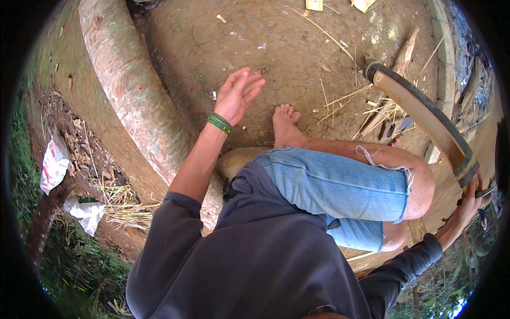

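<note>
Left hand: We see the person's left hand (pixel 234 101) open above bare brown ground (pixel 186 37), fingers extended and slightly parted; 2 green bands (pixel 219 122) circle its wrist.
Right hand: At the far right, the person's right hand (pixel 467 203) has its fingers at the near end of the long piece. A small dark and greyish object (pixel 483 193) is beside them; we cannot tell how firmly the hand grips either.
Long piece: A tan, trough-shaped length, seemingly split bamboo, with a black outer side (pixel 422 118) slants from upper centre-right down to the right hand.
Log: A thick, pale, mottled log (pixel 127 80) runs from the upper left toward the body.
Clothing: We make out a dark grey shirt (pixel 271 250) and frayed light-blue denim shorts (pixel 334 183).
Foot: 1 bare foot (pixel 287 127) rests on the ground, near the left hand.
Scraps: Yellowish straw-like strips (pixel 334 103) are scattered ahead of the foot; 1 red-and-white plastic bag (pixel 54 162) lies far left.
</note>
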A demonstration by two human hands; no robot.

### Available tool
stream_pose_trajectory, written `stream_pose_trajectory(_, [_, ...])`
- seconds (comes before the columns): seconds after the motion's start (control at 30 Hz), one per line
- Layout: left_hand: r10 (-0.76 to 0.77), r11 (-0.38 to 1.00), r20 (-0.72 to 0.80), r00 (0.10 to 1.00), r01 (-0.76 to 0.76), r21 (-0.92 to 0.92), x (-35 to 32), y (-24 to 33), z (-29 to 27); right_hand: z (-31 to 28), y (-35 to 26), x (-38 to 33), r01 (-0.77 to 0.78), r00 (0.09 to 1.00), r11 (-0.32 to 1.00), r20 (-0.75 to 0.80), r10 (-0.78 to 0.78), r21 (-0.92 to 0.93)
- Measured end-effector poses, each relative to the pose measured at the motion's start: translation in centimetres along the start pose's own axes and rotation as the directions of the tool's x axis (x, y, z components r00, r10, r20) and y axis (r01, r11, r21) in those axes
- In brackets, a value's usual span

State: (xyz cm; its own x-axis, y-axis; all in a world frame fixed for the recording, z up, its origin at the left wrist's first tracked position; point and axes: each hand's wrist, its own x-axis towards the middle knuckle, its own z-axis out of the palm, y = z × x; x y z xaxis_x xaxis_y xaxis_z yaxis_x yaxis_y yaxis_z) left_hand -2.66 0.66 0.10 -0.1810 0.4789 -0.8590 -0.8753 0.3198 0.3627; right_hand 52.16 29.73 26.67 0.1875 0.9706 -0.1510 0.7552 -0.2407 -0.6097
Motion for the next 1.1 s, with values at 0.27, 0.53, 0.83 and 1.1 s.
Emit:
stream_pose_trajectory(0.27, [0.380, 0.894, -0.125, 0.916, -0.329, 0.305, 0.9, -1.2, -3.0, 0.1, -1.0, 0.6, -0.028, 1.000, 0.999, 0.009, 0.028, 0.027])
stream_pose_trajectory(0.53, [0.323, 0.685, 0.120, 0.939, -0.320, 0.655, -3.7, -9.5, -4.3, -1.7, 0.1, 3.5, 0.034, 0.997, 0.997, 0.068, -0.038, 0.064])
stream_pose_trajectory(0.83, [0.014, 0.653, -0.079, 0.997, 0.051, 0.755, -12.9, -4.2, 0.3, -0.8, -1.2, 4.3, 0.164, 0.975, 0.986, 0.157, -0.155, -0.045])
stream_pose_trajectory(1.1, [0.516, 0.141, 0.748, 0.417, -0.903, 0.406, -22.2, -2.8, 7.0, 0.3, -1.0, 3.4, 0.200, 0.971, 0.978, 0.122, -0.205, 0.052])
